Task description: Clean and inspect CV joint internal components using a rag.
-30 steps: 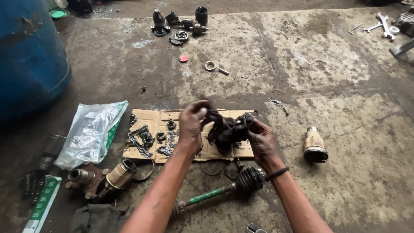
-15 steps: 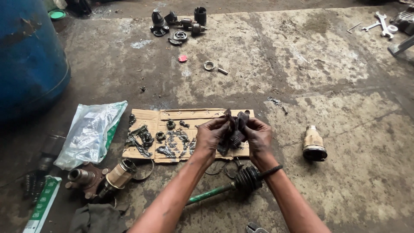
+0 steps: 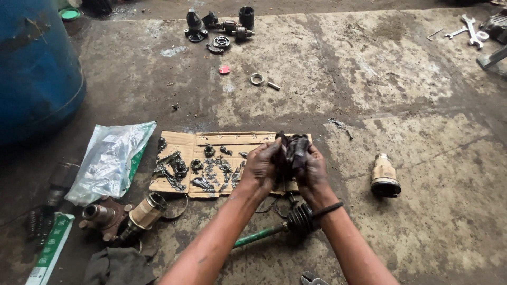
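Observation:
Both greasy hands hold a black rubber boot [image 3: 293, 149] over the right end of a cardboard sheet [image 3: 182, 145]. My left hand [image 3: 261, 168] grips its left side, my right hand [image 3: 311, 171] its right side. Small greasy metal parts [image 3: 203, 169] lie spread on the cardboard. Below my wrists a green drive shaft [image 3: 259, 236] with a black boot [image 3: 300, 219] lies on the concrete floor.
A tan joint housing [image 3: 384, 174] stands to the right. A plastic bag [image 3: 108, 161], a hub [image 3: 103, 215] and a joint [image 3: 145, 211] lie left. A blue drum [image 3: 37, 68] stands far left. Parts [image 3: 219, 29] and wrenches [image 3: 467, 29] sit at the back.
My hands have come down from a raised position toward the cardboard and closed together, folding the black boot between them.

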